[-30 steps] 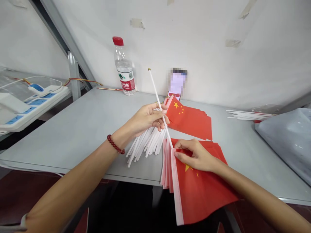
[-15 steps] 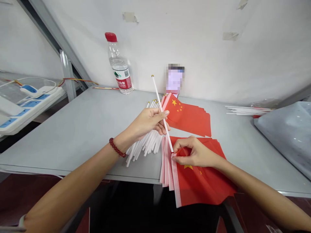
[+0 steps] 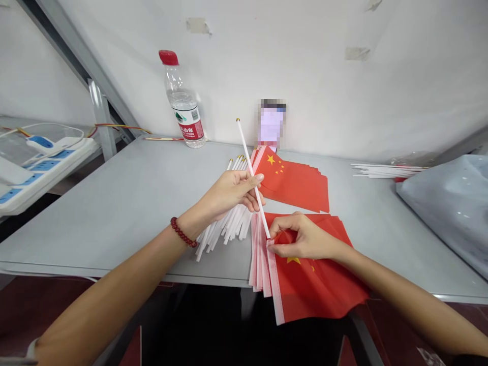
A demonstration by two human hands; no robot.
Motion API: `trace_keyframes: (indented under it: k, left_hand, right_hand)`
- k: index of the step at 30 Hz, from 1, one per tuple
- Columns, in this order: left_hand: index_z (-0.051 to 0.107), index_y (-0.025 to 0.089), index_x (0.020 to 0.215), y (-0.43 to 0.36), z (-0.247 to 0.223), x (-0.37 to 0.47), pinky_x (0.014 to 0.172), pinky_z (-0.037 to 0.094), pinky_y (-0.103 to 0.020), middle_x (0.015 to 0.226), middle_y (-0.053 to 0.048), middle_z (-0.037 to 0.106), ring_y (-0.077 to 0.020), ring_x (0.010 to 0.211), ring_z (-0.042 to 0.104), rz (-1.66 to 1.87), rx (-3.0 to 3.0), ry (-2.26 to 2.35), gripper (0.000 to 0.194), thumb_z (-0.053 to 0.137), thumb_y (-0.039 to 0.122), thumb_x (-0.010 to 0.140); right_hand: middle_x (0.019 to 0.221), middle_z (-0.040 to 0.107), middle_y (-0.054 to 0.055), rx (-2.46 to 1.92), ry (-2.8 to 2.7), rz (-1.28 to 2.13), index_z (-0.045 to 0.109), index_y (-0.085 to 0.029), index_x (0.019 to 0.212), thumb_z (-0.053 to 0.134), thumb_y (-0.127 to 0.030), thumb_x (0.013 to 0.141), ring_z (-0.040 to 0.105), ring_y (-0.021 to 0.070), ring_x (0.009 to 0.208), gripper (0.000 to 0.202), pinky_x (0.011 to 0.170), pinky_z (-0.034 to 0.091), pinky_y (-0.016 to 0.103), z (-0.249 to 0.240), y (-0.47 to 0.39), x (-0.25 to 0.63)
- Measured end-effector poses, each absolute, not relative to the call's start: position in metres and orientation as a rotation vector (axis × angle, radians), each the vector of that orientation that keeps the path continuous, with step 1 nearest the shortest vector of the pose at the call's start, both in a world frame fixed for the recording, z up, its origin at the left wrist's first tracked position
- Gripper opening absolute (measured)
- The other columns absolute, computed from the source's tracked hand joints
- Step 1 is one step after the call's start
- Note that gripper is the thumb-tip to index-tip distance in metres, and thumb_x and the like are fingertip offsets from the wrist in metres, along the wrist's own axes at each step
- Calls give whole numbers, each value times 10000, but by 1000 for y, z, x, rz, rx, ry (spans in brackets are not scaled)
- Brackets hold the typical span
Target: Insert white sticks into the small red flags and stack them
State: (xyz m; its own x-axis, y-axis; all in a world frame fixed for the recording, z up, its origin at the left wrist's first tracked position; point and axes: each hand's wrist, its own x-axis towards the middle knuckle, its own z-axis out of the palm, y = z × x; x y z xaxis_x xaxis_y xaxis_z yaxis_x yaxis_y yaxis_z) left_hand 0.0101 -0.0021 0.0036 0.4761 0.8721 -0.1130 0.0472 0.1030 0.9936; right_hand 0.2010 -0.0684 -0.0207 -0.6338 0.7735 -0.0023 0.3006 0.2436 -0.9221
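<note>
Between thumb and fingers, my left hand (image 3: 236, 190) holds a white stick (image 3: 244, 141) with a gold tip, slanting down to the right. The stick's lower end meets the top corner of a red flag's white sleeve (image 3: 275, 287). My right hand (image 3: 301, 236) pinches that corner of the red flag (image 3: 320, 290), which lies over a stack of similar flags hanging past the table edge. Beneath and beside my left hand is a pile of white sticks (image 3: 224, 226). Behind it lies another stack of red flags (image 3: 301, 183) with yellow stars.
A water bottle (image 3: 185, 114) and a phone with a blurred screen (image 3: 271, 124) stand against the wall. White sticks (image 3: 385, 171) lie at the right by a grey bag (image 3: 453, 208). A power strip (image 3: 41, 173) sits at the left. The grey table's (image 3: 114, 203) front edge runs below.
The view has shifted slightly, so everything appears a little further left. Both hands keep nearly the same pose, with the stick end still at the sleeve's corner.
</note>
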Motion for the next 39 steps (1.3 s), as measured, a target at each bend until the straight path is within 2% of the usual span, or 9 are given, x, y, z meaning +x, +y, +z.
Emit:
trace_keyframes:
  k: [13,21,25,29,34,39]
  left_hand:
    - [484,143,737,-1,-1,12,477,514,-208,654,-65,679,-106,487,616,710,1368,889,324,552,440,846]
    - [484,141,742,-4,-1,13,486,522,-221,652,-63,675,-110,481,617,699,1418,892,323,544,439,852]
    - [488,140,741,-4,0,11,498,530,-235,669,-68,681,-119,492,625,721,1453,882,329,534,445,855]
    - [499,137,737,-3,3,10,500,525,-231,673,-67,682,-115,491,622,747,1465,863,318,540,430,856]
    - [539,124,743,-2,5,5,528,522,-222,710,-70,686,-100,521,618,710,1400,806,297,571,401,846]
    - [639,110,807,1,7,-1,606,528,-211,805,-78,693,-82,605,620,532,1290,715,254,596,358,839]
  right_hand:
    - [657,585,-21,-971,-2073,1420,572,-162,710,627,-205,774,518,73,533,94,506,415,185,-21,-68,202]
    - [675,594,-13,-984,-2087,1366,588,-157,718,636,-184,768,513,80,567,75,538,414,191,-21,-67,202]
    - [704,596,8,-981,-2124,1356,601,-151,745,611,-259,820,511,102,624,131,577,416,214,-21,-66,204]
    - [716,579,5,-923,-2128,1387,590,-154,766,561,-257,866,492,104,651,147,619,409,225,-21,-65,204]
    - [699,567,-1,-899,-2074,1397,594,-148,760,550,-257,879,471,99,622,167,603,392,233,-20,-64,203]
    - [664,573,0,-906,-2030,1391,613,-140,742,571,-241,863,474,96,598,163,588,393,232,-21,-66,202]
